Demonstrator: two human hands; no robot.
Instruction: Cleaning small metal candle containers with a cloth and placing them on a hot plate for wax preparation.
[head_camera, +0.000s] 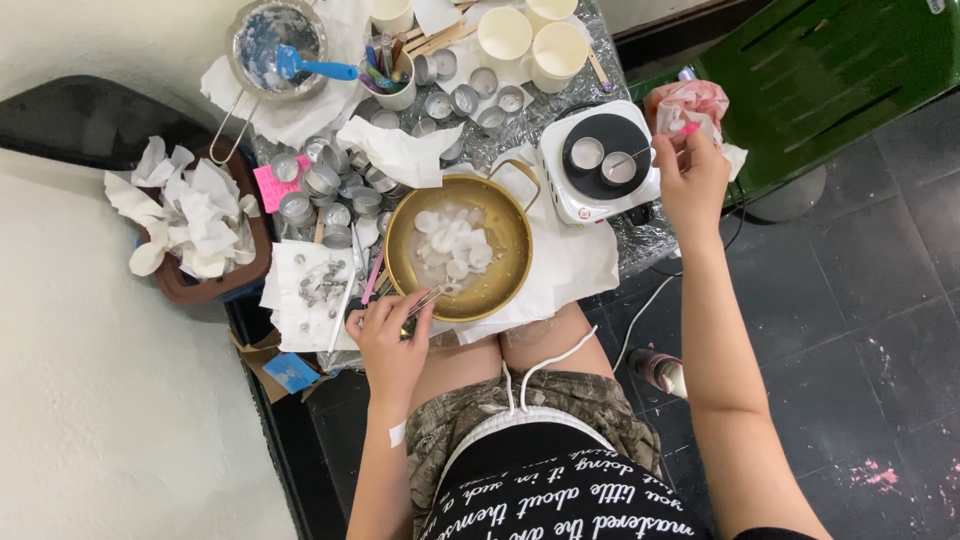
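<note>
Thin metal tweezers, shiny and straight, pinched in the left hand at the near rim of the pan. Long way of the tweezers running from the hand up and to the right, tips over the pan's inside edge. Round pan, gold and smooth, with white flat wax bits lying in the middle. Under it, soft white paper, all wrinkled.

Left hand curled, fingers bent around the tweezers, wrist low by the knee. Right arm stretched far out, right hand closed around a thin stick with a pink tip, next to a crumpled pink and white bag.

Just beside that hand, a white square hot plate with a black round top and two small tin cups on it. Farther back on the foil-covered bench, many little round tin cups, white paper cups, and a metal bowl with a blue scraper. At the left, a brown tray full of crumpled white tissue.
</note>
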